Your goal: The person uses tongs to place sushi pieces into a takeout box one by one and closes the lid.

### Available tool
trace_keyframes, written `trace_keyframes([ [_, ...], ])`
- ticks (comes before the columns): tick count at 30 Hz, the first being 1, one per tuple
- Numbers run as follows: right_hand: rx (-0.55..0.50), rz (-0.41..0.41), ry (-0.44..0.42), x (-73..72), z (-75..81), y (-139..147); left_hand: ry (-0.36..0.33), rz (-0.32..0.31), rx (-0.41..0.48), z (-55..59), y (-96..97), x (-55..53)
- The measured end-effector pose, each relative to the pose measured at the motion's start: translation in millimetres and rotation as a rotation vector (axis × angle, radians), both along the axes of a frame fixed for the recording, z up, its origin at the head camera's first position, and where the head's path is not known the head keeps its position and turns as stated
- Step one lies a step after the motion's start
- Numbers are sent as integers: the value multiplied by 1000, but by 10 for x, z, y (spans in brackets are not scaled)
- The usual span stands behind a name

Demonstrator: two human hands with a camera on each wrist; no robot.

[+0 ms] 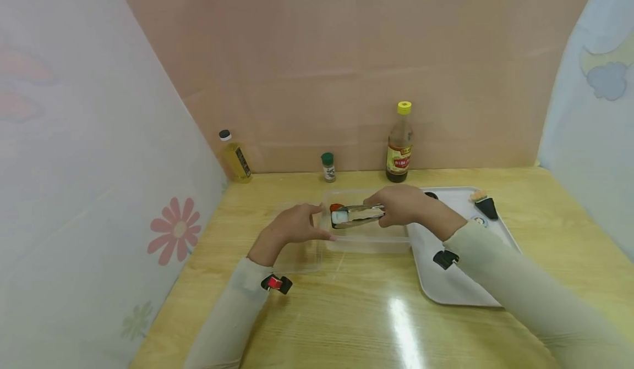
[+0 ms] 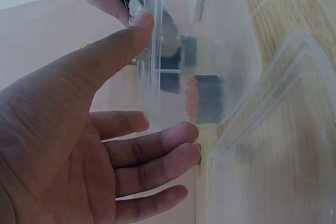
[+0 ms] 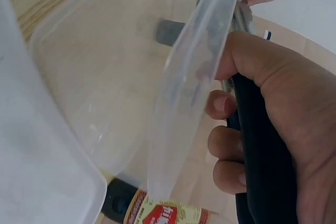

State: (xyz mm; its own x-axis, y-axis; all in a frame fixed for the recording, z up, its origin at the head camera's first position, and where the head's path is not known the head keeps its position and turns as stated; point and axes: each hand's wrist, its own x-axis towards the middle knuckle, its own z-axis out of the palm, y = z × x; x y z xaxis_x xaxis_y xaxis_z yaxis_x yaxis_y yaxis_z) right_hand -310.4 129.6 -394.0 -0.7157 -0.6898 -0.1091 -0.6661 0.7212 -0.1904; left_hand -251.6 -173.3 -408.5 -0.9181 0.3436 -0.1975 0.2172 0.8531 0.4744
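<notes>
My right hand (image 1: 402, 206) grips metal tongs (image 1: 358, 222) with black handles, fingers curled round them. Between the tongs' tips is a sushi piece (image 1: 339, 217) with a white top and dark sides, low inside a clear plastic container (image 1: 369, 240). Beside it in the container lies an orange-topped sushi piece (image 1: 336, 207), its dark wrap showing through the wall in the left wrist view. My left hand (image 1: 297, 224) is at the container's left end, thumb at the rim and fingers loosely extended along the wall.
A clear lid-like plastic piece (image 1: 297, 256) lies left of the container. To the right, a white tray (image 1: 446, 284) bears a black-wrapped cone roll (image 1: 487, 207) and a dark round item (image 1: 431, 195). Behind stand an oil bottle (image 1: 238, 161), a green-capped jar (image 1: 328, 169) and a sauce bottle (image 1: 399, 157).
</notes>
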Motion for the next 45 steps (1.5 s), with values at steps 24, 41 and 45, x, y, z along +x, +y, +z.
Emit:
trace_keyframes([
  [24, 63, -81, -13, 24, -98, -188, 1, -18, 19, -49, 29, -23],
  [41, -249, -271, -84, 36, 57, 425, 1, -8, 24, -1, -38, 26],
  [45, -301, -273, -68, 55, 64, 556, 8, -8, 27, -14, -36, 19],
])
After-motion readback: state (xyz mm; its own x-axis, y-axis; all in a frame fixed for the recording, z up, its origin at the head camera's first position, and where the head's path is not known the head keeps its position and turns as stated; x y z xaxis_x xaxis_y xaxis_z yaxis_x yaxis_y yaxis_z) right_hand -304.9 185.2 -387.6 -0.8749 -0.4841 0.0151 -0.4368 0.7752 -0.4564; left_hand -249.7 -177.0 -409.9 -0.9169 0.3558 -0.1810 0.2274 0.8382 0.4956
